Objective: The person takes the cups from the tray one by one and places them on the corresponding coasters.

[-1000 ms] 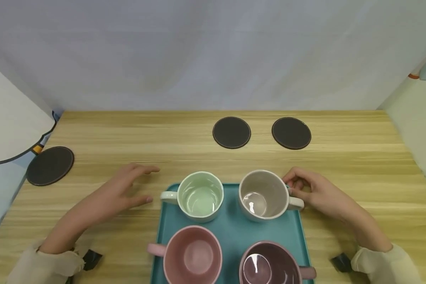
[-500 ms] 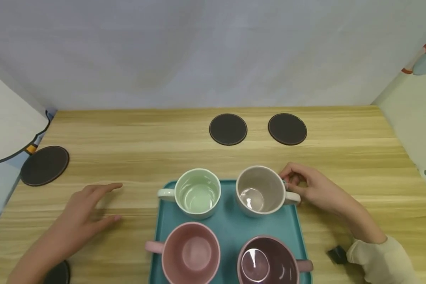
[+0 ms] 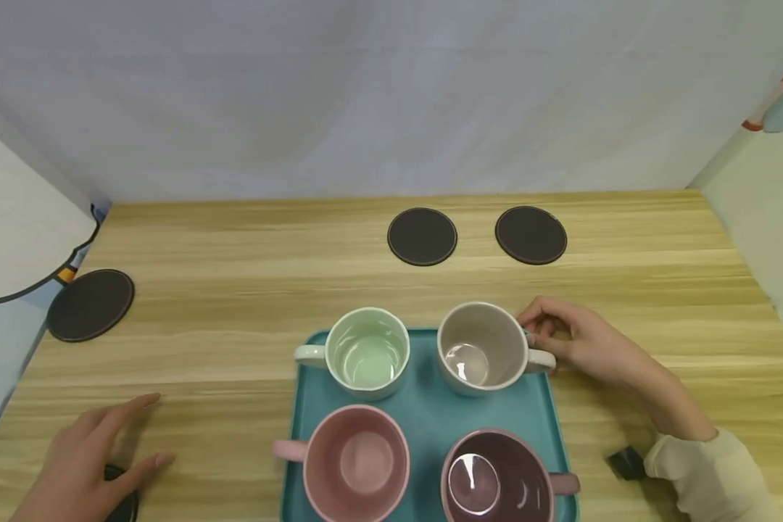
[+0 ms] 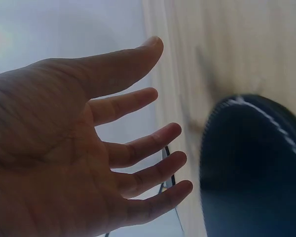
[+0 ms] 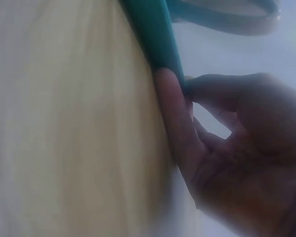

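Tray (image 3: pixel 457 413), teal, found on the tabletop (image 3: pixel 248 275), directly before the person; its near edge falls out of sight. Contents: four mugs, all upright, in two rows. Far row: a green mug (image 3: pixel 368 355) at left, a grey mug (image 3: pixel 483 348) at right. Near row: a pink mug (image 3: pixel 359 464) and a plum mug (image 3: pixel 496 475). Left-hand mugs have handles pointing left, right-hand mugs right. Glossy reflections lie inside the green, grey and plum mugs; whether the green one holds liquid I cannot tell.

Hands: the right hand (image 3: pixel 577 341) pinches the tray's rim at the far right corner, beside the grey mug's handle. The left hand (image 3: pixel 85 457) is spread, fingers apart and holding nothing, near a black coaster (image 4: pixel 251 168). Three further coasters (image 3: pixel 422 236) noted: two beyond the tray, one toward the left edge.
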`<state>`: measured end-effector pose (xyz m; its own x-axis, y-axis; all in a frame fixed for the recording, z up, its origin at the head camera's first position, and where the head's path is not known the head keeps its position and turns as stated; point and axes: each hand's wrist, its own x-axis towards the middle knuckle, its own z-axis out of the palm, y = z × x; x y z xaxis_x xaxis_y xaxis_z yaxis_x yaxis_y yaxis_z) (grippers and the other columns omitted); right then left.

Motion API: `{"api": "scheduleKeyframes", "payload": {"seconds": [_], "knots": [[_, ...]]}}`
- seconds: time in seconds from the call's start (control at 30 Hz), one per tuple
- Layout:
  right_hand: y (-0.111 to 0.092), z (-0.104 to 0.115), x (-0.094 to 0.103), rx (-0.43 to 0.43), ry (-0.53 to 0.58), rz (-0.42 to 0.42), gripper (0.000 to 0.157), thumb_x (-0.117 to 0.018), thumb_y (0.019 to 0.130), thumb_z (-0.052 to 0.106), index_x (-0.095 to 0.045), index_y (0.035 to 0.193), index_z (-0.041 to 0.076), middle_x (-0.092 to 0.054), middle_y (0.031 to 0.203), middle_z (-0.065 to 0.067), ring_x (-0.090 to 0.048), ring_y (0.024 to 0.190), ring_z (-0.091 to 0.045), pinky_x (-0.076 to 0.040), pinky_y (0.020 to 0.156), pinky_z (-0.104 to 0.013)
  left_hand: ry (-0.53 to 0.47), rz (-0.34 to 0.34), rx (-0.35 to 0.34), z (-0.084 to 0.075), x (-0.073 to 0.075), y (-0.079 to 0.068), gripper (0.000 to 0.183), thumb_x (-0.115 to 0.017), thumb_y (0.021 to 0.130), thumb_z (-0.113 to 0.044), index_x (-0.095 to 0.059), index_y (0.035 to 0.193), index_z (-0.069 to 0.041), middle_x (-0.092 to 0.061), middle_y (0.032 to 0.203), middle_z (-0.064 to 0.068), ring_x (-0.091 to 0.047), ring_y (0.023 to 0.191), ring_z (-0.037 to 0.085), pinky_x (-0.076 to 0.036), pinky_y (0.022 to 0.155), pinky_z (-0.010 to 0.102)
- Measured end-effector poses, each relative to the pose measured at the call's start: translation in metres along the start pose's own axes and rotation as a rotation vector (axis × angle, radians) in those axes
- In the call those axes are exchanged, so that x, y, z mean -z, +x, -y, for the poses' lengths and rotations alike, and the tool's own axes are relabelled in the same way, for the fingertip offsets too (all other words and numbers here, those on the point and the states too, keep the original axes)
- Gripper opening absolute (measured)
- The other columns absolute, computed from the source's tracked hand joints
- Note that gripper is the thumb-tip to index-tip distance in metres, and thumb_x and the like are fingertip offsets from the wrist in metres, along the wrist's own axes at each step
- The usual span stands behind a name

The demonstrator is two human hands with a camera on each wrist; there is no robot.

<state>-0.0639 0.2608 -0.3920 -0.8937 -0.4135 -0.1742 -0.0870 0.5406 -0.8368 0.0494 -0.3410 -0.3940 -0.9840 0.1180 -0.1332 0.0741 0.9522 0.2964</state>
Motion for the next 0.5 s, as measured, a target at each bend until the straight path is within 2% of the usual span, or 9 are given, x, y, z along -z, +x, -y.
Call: {"api": "scheduleKeyframes", "payload": {"seconds": [0.1, 0.17, 0.3, 0.47, 0.5], "knots": [[0.002, -0.003, -0.002, 0.016, 0.017, 0.007, 0.016, -0.067, 0.100, 0.006, -0.069, 0.113, 0.015, -0.066, 0.092, -0.008, -0.063, 0.082, -0.015, -0.057, 0.063, -0.029, 0.013, -0.023, 0.021, 0.005, -0.006, -0.010, 0.078, -0.090, 0.080, -0.038, -0.056, 0.140, 0.000, -0.062, 0.121, 0.038, -0.059, 0.105, 0.058, -0.043, 0.081, 0.074], [0.002, -0.006, -0.002, 0.022, 0.020, 0.010, 0.017, -0.066, 0.100, 0.005, -0.068, 0.113, 0.014, -0.066, 0.092, -0.008, -0.063, 0.082, -0.014, -0.058, 0.061, -0.030, 0.016, -0.016, 0.048, 0.007, -0.010, -0.016, 0.079, -0.089, 0.081, -0.039, -0.055, 0.142, -0.001, -0.060, 0.122, 0.038, -0.058, 0.106, 0.057, -0.042, 0.081, 0.075], [-0.003, -0.011, -0.002, 0.033, 0.031, 0.006, 0.018, -0.066, 0.100, 0.003, -0.069, 0.115, 0.013, -0.067, 0.092, -0.006, -0.063, 0.082, -0.013, -0.058, 0.059, -0.031, 0.007, -0.071, 0.036, 0.013, -0.020, -0.028, 0.085, -0.094, 0.074, -0.039, -0.058, 0.141, -0.003, -0.061, 0.124, 0.035, -0.059, 0.105, 0.055, -0.044, 0.079, 0.073], [-0.010, -0.012, -0.001, 0.036, 0.067, 0.007, 0.018, -0.064, 0.101, 0.002, -0.068, 0.117, 0.010, -0.067, 0.091, -0.006, -0.064, 0.080, -0.013, -0.060, 0.058, -0.034, 0.037, -0.082, 0.056, 0.033, -0.032, -0.042, 0.091, -0.096, 0.067, -0.045, -0.060, 0.139, -0.002, -0.059, 0.120, 0.045, -0.060, 0.097, 0.063, -0.049, 0.068, 0.072], [-0.011, -0.011, -0.001, 0.035, 0.073, 0.008, 0.019, -0.064, 0.101, 0.002, -0.068, 0.117, 0.010, -0.067, 0.091, -0.006, -0.064, 0.080, -0.013, -0.061, 0.058, -0.035, 0.053, -0.053, 0.069, 0.039, -0.034, -0.045, 0.092, -0.096, 0.068, -0.047, -0.059, 0.142, -0.007, -0.058, 0.120, 0.047, -0.060, 0.096, 0.064, -0.050, 0.066, 0.071]]}}
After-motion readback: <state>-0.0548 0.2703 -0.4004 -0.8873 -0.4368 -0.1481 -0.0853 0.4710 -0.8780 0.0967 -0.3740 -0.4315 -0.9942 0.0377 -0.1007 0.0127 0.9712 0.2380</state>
